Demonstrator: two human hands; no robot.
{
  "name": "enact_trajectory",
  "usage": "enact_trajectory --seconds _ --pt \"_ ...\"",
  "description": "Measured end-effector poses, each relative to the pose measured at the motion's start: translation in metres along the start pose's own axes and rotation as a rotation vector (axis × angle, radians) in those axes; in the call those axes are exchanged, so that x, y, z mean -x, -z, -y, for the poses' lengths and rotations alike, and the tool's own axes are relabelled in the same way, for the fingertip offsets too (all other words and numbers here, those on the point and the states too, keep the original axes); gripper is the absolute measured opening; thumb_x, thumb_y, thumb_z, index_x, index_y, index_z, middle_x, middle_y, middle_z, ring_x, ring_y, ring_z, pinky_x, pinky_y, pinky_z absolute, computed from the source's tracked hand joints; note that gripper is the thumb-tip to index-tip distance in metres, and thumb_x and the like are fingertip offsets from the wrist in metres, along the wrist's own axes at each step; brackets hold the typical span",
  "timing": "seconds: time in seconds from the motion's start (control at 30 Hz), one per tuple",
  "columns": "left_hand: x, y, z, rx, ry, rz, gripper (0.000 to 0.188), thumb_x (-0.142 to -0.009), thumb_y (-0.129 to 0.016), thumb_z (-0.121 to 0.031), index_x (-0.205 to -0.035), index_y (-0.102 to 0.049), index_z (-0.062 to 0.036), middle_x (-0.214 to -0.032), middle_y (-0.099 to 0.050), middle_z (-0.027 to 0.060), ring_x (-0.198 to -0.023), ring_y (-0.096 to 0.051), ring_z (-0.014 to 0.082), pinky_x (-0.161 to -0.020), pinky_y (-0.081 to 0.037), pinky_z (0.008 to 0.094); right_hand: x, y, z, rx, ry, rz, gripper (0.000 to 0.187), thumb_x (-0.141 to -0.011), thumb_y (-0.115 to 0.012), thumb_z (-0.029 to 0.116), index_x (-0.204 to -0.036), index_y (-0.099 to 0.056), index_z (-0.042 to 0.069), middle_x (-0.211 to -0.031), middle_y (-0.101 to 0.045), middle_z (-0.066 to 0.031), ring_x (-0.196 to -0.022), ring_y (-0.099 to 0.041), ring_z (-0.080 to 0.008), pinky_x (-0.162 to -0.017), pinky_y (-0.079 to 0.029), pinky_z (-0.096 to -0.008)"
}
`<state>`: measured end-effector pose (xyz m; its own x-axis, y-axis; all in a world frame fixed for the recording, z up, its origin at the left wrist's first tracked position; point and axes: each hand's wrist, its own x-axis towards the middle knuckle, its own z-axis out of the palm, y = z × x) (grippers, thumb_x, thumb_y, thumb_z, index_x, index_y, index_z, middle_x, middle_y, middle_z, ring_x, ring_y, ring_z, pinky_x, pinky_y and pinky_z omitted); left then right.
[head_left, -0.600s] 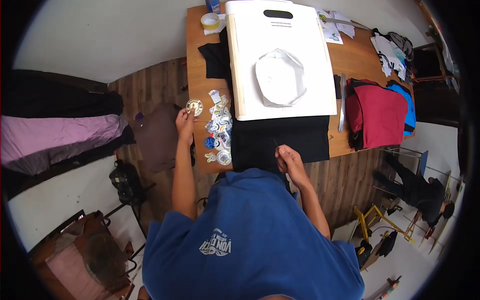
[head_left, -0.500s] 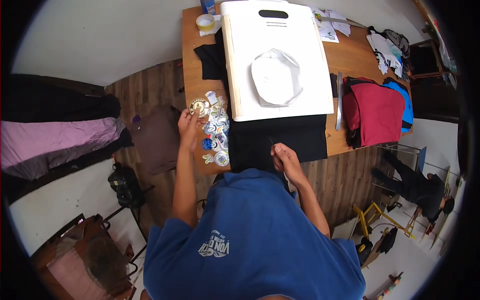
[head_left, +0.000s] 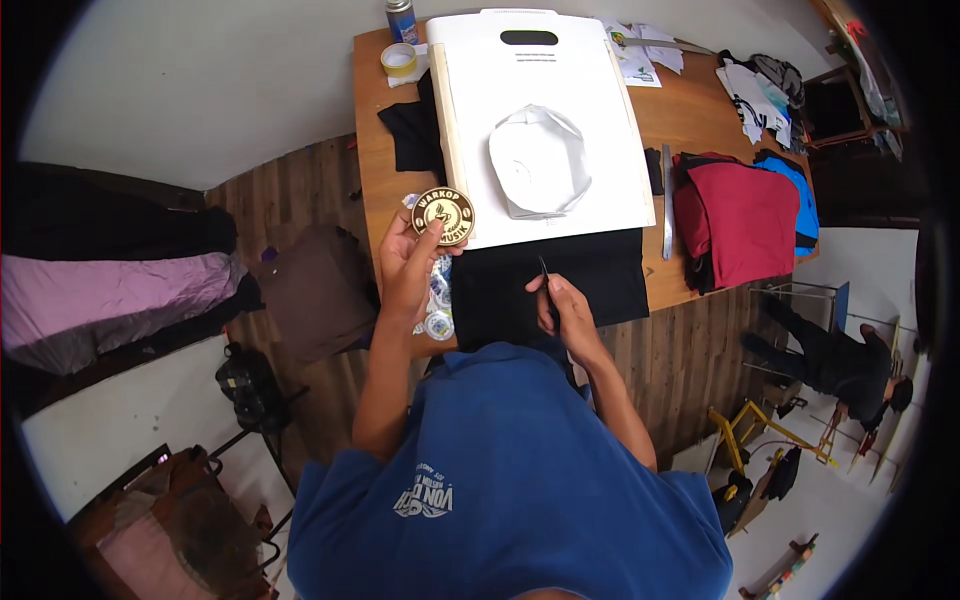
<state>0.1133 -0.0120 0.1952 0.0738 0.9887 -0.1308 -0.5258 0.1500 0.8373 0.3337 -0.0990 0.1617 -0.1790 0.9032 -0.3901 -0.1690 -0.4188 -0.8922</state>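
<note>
My left hand [head_left: 408, 265] pinches a round brown and cream sticker [head_left: 443, 215] by its lower edge, raised over the table's left side. Beneath that hand lie several colourful stickers [head_left: 438, 295], partly hidden by it. My right hand [head_left: 568, 308] is closed around a thin dark pointed tool, probably tweezers [head_left: 544, 267], its tip upward. Under it spreads a black cloth [head_left: 490, 290] at the table's near edge. Just beyond stands a white board-like panel [head_left: 470, 110] with a slot, partly over the cloth. A white paper ring [head_left: 540, 160] sits on the panel.
The wooden table [head_left: 690, 105] carries a roll of yellow tape [head_left: 399, 60], a blue can [head_left: 402, 22], a metal ruler [head_left: 668, 205] and folded red garments [head_left: 740, 220]. Dark clothes [head_left: 318, 290] lie at left. Another person [head_left: 840, 360] is at far right.
My left hand has moved right and up toward me with the round sticker, which now appears larger. My right hand has shifted slightly, still holding the thin tool.
</note>
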Motion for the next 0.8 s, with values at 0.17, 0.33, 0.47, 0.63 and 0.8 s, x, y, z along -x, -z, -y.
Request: enact_trajectory --seconds 0.17,0.33,0.47,0.63,0.8 --pt "0.002 -0.005 0.004 0.004 0.034 0.019 0.019 -0.091 -0.055 -0.01 -0.106 -0.048 0.0007 -0.093 -0.063 0.0116 -0.078 -0.064 0.0163 -0.067 -0.051 0.0256 0.011 0.003 -0.018 -0.036 -0.097 -0.079 0.037 -0.101 -0.031 0.032 -0.101 -0.051 0.001 -0.057 -0.036 0.0002 -0.049 -0.033 -0.0071 -0.047 -0.031 -0.0216" --pt "0.005 -0.009 0.007 -0.053 0.126 0.062 0.018 -0.093 -0.051 -0.011 -0.107 -0.05 0.0003 -0.093 -0.064 0.0112 -0.079 -0.063 0.0147 -0.069 -0.05 0.0253 0.016 0.002 -0.027 -0.074 -0.037 -0.008 0.038 -0.1 -0.032 0.034 -0.101 -0.052 0.001 -0.057 -0.036 0.0005 -0.049 -0.033 -0.007 -0.046 -0.031 -0.0217" --pt "0.006 -0.014 0.008 -0.053 0.052 0.042 0.018 -0.093 -0.051 -0.011 -0.108 -0.049 0.0003 -0.093 -0.064 0.0112 -0.078 -0.063 0.0148 -0.069 -0.05 0.0252 0.017 0.006 -0.024 -0.051 -0.105 -0.068 0.038 -0.1 -0.033 0.035 -0.101 -0.052 0.002 -0.057 -0.036 0.0006 -0.049 -0.034 -0.0069 -0.046 -0.03 -0.0216" --pt "0.001 -0.022 0.014 -0.034 0.173 0.09 0.015 -0.091 -0.055 -0.01 -0.102 -0.049 -0.0008 -0.09 -0.064 0.0116 -0.077 -0.064 0.0161 -0.067 -0.051 0.0254 0.021 0.015 -0.021 -0.089 -0.04 -0.066 0.037 -0.1 -0.034 0.035 -0.101 -0.051 0.002 -0.058 -0.036 0.0009 -0.05 -0.034 -0.0067 -0.047 -0.03 -0.0214" --pt "0.003 -0.035 0.017 -0.012 0.084 0.05 0.013 -0.091 -0.054 -0.009 -0.1 -0.047 -0.002 -0.091 -0.064 0.0128 -0.077 -0.064 0.0176 -0.067 -0.051 0.0259 0.025 0.019 -0.021 -0.097 -0.027 -0.113 0.036 -0.1 -0.034 0.034 -0.102 -0.051 0.002 -0.059 -0.037 0.0012 -0.052 -0.035 -0.0066 -0.048 -0.03 -0.0212"
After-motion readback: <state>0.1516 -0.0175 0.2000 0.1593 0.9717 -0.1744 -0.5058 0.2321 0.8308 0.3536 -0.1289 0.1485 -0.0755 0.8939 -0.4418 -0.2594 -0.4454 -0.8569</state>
